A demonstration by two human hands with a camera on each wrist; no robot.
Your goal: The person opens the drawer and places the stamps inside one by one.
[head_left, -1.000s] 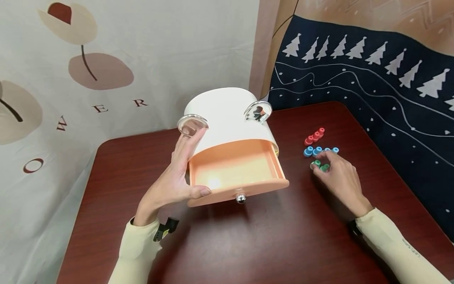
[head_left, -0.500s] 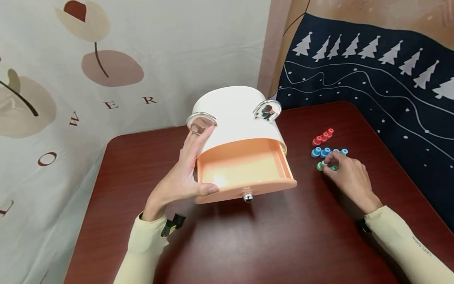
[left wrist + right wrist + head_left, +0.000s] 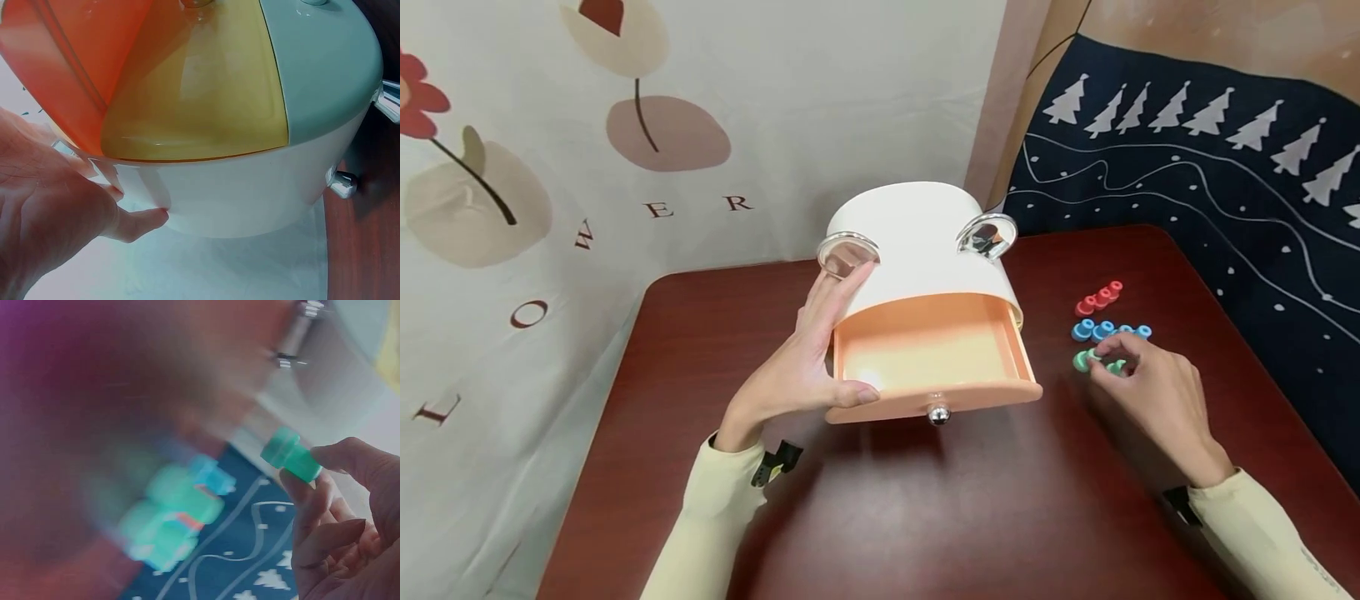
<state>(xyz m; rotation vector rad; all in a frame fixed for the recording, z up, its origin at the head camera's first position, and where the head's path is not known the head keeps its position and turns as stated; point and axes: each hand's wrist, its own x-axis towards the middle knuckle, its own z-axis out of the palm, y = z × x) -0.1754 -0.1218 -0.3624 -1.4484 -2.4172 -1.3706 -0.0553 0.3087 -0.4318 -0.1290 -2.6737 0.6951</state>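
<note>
A white toy cabinet [image 3: 917,242] stands on the table, its orange drawer [image 3: 925,358] pulled out and bare inside. My left hand [image 3: 805,358] rests against it, thumb on the drawer front and fingers along the white side. The left wrist view shows the hand [image 3: 81,206] with fingertips at the white shell, beside yellow [image 3: 200,94] and green [image 3: 325,69] fronts. My right hand [image 3: 1157,392] pinches a small green peg [image 3: 290,455] between thumb and fingers. Other green pegs [image 3: 1116,367] lie close by it, partly hidden by the fingers.
A row of blue pegs [image 3: 1082,331] lies just behind the right hand, and red pegs [image 3: 1102,297] lie farther back. A silver knob [image 3: 938,414] sticks out from the drawer front. Fabric backdrops [image 3: 1150,175] stand behind the table.
The head view has shifted, so the cabinet and pegs appear farther right. My right fingers have taken hold of a green peg. My left hand keeps its place on the cabinet.
</note>
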